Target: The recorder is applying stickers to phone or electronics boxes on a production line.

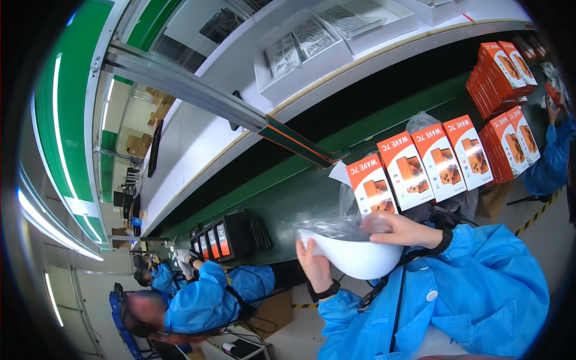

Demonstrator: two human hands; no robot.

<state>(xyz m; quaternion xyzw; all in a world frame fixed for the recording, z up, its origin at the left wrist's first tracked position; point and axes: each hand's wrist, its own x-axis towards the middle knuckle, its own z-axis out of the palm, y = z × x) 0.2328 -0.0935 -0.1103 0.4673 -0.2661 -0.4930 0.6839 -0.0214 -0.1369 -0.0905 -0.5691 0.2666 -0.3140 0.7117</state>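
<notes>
In front of my chest I hold a smooth white bowl-shaped container [363, 259], tilted, with crumpled clear plastic film [330, 228] at its mouth. My left hand [314, 261] is closed on its left edge, thumb and fingers on the outer side. At the right rim, my right hand [401, 230] is closed with the thumb outside and the fingers over the film, partly hidden. Just beyond the hands stands a row of orange-and-white phone boxes [407, 171], the nearest box [373, 191] partly behind my right fingers.
More stacked orange boxes [493, 81] stand farther right, near another person's blue sleeve [547, 157]. A black tray of boxes [228, 237] sits on the green bench [288, 201] at left, by a co-worker in blue [207, 300]. A white shelf [198, 138] with white bins [306, 69] runs above.
</notes>
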